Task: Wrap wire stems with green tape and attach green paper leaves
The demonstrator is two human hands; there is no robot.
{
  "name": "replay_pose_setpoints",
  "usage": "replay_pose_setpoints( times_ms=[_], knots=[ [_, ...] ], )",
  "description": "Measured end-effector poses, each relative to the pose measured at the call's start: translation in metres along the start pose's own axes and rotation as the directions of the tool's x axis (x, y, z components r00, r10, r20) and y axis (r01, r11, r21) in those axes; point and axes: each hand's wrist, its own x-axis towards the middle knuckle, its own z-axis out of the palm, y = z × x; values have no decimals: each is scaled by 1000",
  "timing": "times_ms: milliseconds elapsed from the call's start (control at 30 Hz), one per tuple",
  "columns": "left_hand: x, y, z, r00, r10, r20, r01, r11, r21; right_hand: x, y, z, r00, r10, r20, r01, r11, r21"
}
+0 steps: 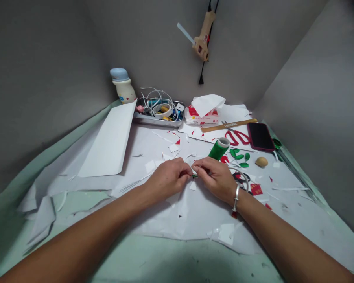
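My left hand (pixel 168 177) and my right hand (pixel 214 177) meet over the middle of the paper-covered table, fingers pinched close together. Between the fingertips shows a small dark green piece (pixel 195 176), mostly hidden, so its kind is unclear. Both hands are closed on it. Just behind my right hand stands a spool of green thread (pixel 217 150), leaning slightly. Several small green leaf-shaped pieces (pixel 243 165) lie to the right of the spool. Beside my right wrist, partly covered, are dark-handled scissors (pixel 238 177).
Red-handled scissors (pixel 237 137), a ruler (pixel 212 128), a phone (pixel 261 136) and a tissue pack (pixel 201 116) lie at the back right. A metal tray (pixel 162 122) holds tape and wire. A bottle (pixel 124 88) and folded white card (pixel 109 141) are left. A glue gun (pixel 203 39) hangs above.
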Motion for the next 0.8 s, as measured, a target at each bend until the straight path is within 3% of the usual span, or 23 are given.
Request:
replay_pose_setpoints(
  times_ms=[100,267,467,600,700,800],
  knots=[
    [1,3,-2,999,18,41,-15,996,-85,0,6,0,997,76,1,-76,995,66],
    [3,9,-10,995,-104,-7,97,944,-314,0,13,-4,986,154,72,-160,984,85],
    [4,6,-9,957,-264,-120,204,907,-368,-7,1,-8,988,24,156,10,977,-214],
    [3,1,-3,970,-173,-171,151,979,-135,-10,-12,-7,975,-86,204,153,928,-339],
    [0,2,0,998,-55,-38,55,998,-13,-9,-11,-7,984,-129,126,160,948,-276],
    [-2,7,1,998,21,62,-18,999,-50,-6,-4,-8,997,-68,45,74,988,-138]
  ],
)
